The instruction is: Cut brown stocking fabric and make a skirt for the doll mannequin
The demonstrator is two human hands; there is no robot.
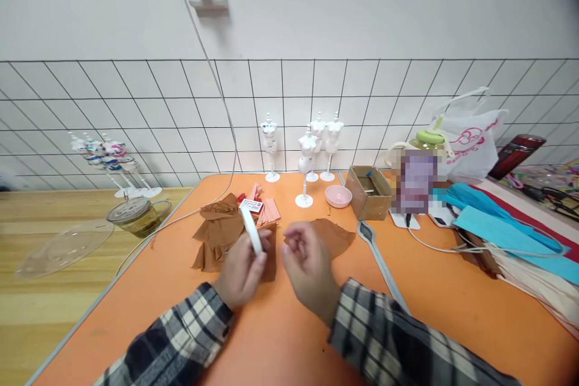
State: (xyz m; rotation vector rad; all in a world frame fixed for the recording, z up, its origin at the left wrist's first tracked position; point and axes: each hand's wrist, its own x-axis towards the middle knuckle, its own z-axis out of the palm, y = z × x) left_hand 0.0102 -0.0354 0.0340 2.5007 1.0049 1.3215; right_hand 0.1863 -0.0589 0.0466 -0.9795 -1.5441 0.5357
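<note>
My left hand (242, 271) is closed around a white roll of tape (252, 230), held upright above the orange table (434, 289). My right hand (307, 262) hovers beside it with its fingers curled and pinched near the roll; whether anything is in them is blurred. Brown fabric pieces (219, 226) lie under and behind both hands, with another brown piece (337, 235) to the right. A small red-and-white packet (251, 205) rests on the fabric pile.
Several white miniature mannequin stands (307, 157) line the back, beside a pink bowl (338, 195) and an open cardboard box (368, 192). Blue sheets (502, 229) and cables lie to the right. At left sit a glass cup (136, 215) and a clear lid (63, 247).
</note>
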